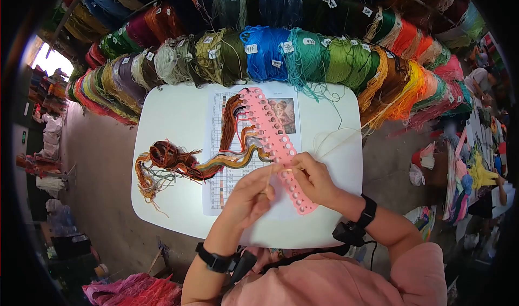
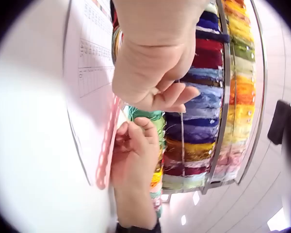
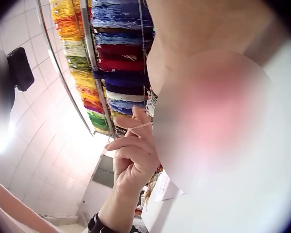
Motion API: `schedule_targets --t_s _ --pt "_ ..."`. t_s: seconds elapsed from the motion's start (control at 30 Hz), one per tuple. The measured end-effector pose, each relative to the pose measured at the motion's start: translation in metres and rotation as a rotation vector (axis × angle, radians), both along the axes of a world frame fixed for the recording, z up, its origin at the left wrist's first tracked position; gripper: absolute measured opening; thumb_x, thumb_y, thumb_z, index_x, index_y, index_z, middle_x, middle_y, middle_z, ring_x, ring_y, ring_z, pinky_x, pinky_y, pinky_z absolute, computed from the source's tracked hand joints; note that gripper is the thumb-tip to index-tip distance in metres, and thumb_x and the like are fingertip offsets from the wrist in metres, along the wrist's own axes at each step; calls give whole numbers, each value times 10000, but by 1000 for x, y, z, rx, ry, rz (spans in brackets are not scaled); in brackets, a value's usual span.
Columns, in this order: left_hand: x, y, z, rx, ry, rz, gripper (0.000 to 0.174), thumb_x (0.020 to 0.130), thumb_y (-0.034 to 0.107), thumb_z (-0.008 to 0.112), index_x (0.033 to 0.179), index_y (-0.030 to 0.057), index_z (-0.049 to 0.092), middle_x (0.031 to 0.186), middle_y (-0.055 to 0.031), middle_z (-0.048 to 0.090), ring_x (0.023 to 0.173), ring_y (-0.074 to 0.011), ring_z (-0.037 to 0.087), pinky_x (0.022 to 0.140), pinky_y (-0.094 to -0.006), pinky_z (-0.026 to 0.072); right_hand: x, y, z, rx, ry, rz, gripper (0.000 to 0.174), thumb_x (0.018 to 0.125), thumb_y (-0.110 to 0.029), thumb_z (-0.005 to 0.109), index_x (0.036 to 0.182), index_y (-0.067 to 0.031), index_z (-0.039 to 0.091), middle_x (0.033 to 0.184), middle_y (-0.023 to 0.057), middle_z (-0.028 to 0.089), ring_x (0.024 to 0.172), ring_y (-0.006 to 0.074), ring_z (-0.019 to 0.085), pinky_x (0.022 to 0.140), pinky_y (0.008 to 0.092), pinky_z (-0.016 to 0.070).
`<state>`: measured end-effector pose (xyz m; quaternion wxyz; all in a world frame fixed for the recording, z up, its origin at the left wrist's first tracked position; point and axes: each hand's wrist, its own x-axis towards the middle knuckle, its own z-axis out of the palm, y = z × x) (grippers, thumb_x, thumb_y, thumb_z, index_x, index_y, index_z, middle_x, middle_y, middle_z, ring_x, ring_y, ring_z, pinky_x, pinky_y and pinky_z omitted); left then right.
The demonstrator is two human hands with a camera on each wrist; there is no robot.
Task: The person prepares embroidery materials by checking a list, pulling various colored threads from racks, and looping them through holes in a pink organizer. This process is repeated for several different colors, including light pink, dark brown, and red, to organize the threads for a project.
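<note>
Pink shirt [image 1: 324, 279] nearest me; past it, the left hand [image 1: 248, 198] and right hand [image 1: 316, 182] pinch a pale strand [image 1: 287, 170] over the lower half of the holed card [image 1: 268, 126]. Beneath the card I see printed paper [image 1: 213, 190] on the worktop [image 1: 173, 111]; coloured threads [image 1: 231, 125] trail off its left side, skeins [image 1: 270, 52] hang beyond it. I judge this as looping or knotting; next calls for gentle snugging. Right wrist view shows the strand crossing left fingers; head view alone shows those trailing threads joining the card.
</note>
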<state>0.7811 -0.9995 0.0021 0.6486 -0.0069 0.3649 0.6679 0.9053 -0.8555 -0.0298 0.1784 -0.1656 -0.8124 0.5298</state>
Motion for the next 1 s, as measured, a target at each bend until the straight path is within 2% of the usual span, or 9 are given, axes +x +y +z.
schedule_targets --t_s 0.17,0.33,0.4,0.47,0.57,0.6,0.67,0.83,1.0 --pt "11 19 0 -293 861 -342 231 850 125 514 1046 5 544 727 -60 592 482 -82 538 393 -180 382 0 -3 -13 82 56 -28 210 736 -49 522 932 -30 446 728 103 536 662 293 525 627 374 416" --pt "-78 -117 22 -341 669 -12 163 840 198 512 765 56 536 670 -28 563 515 -79 533 441 -186 441 -6 -11 -11 498 -36 6 373 609 -145 638 935 -72 471 848 83 514 816 281 489 766 395 366" --pt "-137 -211 20 -450 369 511 139 836 215 526 762 97 511 552 34 434 441 -59 445 376 -169 384 -6 -11 -11 510 -64 17 403 590 -156 652 943 -77 474 871 82 507 845 281 481 781 393 359" --pt "-179 -273 25 -317 350 611 144 839 225 525 905 96 524 635 30 504 490 -62 491 402 -166 386 -6 -12 -5 516 -99 28 390 606 -147 629 956 -78 472 876 84 509 856 272 487 778 379 367" --pt "-176 -289 21 -1107 1082 782 274 850 197 504 1109 114 474 766 1 563 577 -69 539 447 -167 389 -4 -10 -6 488 -101 84 430 610 -171 649 986 -74 466 941 105 479 899 275 466 782 381 367" --pt "-171 -277 25 -1080 1136 697 415 860 153 472 1256 137 349 887 -42 585 678 -90 570 503 -187 409 -2 -10 -5 464 -99 28 452 607 -186 661 995 -67 462 958 114 466 907 277 457 786 382 358" --pt "-134 -224 29 -747 1409 562 367 825 82 499 1187 98 442 914 -51 587 738 -116 578 556 -207 444 4 -11 3 418 -100 -78 498 602 -215 685 1012 -53 453 992 132 440 924 280 439 795 385 342" --pt "-75 -126 14 95 2085 -396 290 642 -16 555 928 24 584 987 -100 578 925 -235 551 782 -359 445 13 -28 20 615 -495 -146 679 540 -297 758 1064 -27 420 980 127 446 978 267 415 835 388 287" --pt "-39 -95 -7 39 2283 -403 286 663 70 540 945 45 580 1027 -89 554 964 -253 518 790 -360 424 9 -32 23 537 -606 -219 581 528 -284 756 945 -21 448 900 108 461 914 272 432 794 390 272"
